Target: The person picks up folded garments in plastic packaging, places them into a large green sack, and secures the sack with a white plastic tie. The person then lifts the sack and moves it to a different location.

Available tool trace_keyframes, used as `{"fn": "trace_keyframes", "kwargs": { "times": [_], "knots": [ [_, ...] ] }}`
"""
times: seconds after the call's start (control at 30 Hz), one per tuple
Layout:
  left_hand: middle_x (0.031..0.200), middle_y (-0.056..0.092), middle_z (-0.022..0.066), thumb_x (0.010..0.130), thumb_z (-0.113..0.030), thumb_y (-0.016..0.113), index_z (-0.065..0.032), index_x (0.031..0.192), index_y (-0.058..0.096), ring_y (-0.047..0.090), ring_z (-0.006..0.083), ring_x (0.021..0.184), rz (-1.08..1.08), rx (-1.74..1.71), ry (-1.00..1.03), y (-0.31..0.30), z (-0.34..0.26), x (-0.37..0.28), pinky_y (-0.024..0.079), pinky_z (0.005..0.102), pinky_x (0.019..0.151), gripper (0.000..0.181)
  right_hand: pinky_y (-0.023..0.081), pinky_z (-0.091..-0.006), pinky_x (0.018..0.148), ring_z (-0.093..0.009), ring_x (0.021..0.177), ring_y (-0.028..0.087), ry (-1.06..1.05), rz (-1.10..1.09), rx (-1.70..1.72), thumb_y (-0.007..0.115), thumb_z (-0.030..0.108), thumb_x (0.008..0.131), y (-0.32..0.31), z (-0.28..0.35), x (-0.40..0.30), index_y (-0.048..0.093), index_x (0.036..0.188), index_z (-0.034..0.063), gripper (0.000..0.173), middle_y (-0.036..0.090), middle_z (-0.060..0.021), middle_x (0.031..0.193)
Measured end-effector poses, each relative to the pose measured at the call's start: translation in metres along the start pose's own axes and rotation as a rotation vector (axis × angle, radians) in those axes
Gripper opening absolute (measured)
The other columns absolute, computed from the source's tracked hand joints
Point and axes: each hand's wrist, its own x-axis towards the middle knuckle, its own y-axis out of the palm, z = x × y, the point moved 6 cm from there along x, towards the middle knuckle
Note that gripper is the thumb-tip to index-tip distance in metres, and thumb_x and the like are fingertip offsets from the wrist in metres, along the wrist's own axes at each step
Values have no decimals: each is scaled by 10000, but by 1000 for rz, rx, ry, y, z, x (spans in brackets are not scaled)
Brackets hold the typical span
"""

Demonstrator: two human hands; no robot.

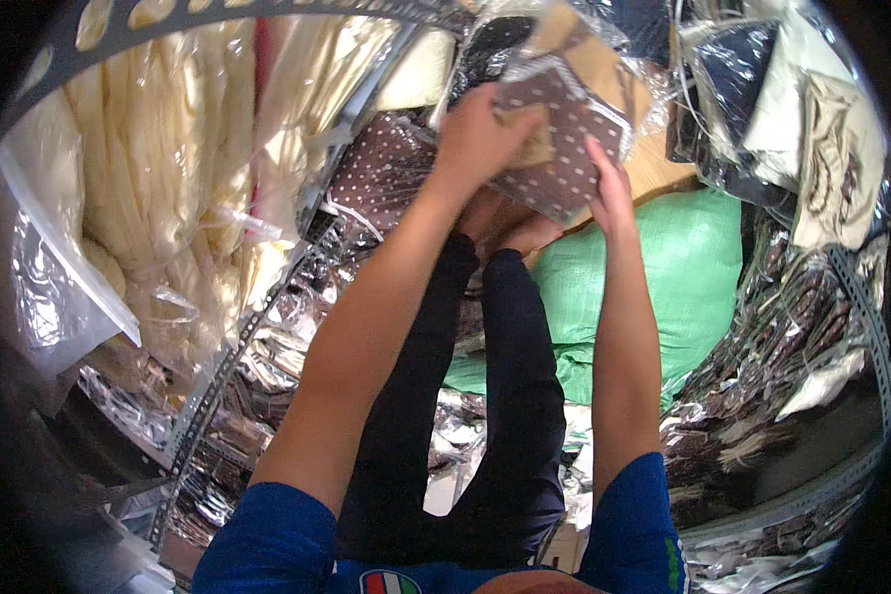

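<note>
A folded piece of brown fabric (564, 111) with white dots and a white trimmed edge is held up in front of me. My left hand (482, 137) grips its left side, fingers pressed over a small tan piece (534, 141) that looks like card or paper. My right hand (610, 189) holds the right edge, its thumb lying on the dotted face. Just left of my left hand rests another brown dotted bundle (386, 171) in transparent plastic. Beneath the fabric, my bare feet (505, 223) are partly hidden.
A large green woven sack (646, 282) bulges right of my legs. Cream goods in plastic (171, 134) fill the left side behind a perforated metal shelf post (223, 379). Brown plastic-wrapped bundles (772, 349) are stacked at right, below a folded beige cloth (839, 163).
</note>
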Motion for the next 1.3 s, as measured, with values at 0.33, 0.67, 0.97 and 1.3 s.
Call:
{"fn": "trace_keyframes", "kwargs": {
  "times": [0.33,0.67,0.97,1.3],
  "knots": [
    [1078,596,229,780,-346,704,51,1156,556,595,323,996,-273,170,113,-30,18,-1,466,362,881,567,514,-306,785,-181,926,624,-135,-18,-249,704,189,837,34,17,10,530,1192,3,437,628,-90,1098],
    [1054,610,251,739,-506,704,45,1156,542,575,364,1039,-44,24,66,9,28,35,457,416,896,710,487,-309,846,-162,995,593,6,1,-47,725,183,815,-1,-3,35,549,1202,33,450,615,-73,1136],
    [1225,524,286,701,-691,623,88,1247,445,525,416,1133,-299,137,64,15,66,67,410,450,967,968,436,-352,943,-180,1086,547,40,-9,-74,703,219,845,-10,-7,40,505,1243,25,485,575,-72,1208],
    [1172,600,216,686,-609,718,47,1159,586,577,297,1105,-65,31,290,15,28,73,430,368,963,820,452,-349,926,-196,1050,575,129,111,63,657,198,861,-18,-16,45,507,1259,29,457,590,-83,1201]
  ]
}}
